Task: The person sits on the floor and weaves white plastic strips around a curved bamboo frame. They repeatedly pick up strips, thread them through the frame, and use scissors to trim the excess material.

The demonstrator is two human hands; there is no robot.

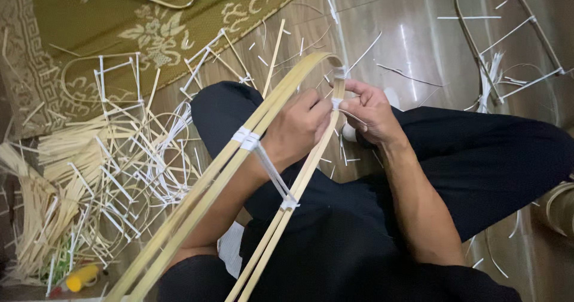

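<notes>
A long bent bamboo frame (209,185) of pale strips lies across my lap, curving to a tip near the top centre. White ties (247,138) bind its strips, and a white cross-piece (276,179) spans between its two sides. My left hand (297,125) grips one side of the frame near the curved tip. My right hand (369,109) pinches a small white tie (337,103) against the other side of the frame, fingers closed on it. Both hands meet just below the bend.
A heap of bamboo strips and tied white-jointed frames (119,158) lies on the floor at left. A patterned olive mat (155,27) is at top left. More bent frames (502,57) and white offcuts lie on the tiled floor at top right. A yellow object (82,277) sits bottom left.
</notes>
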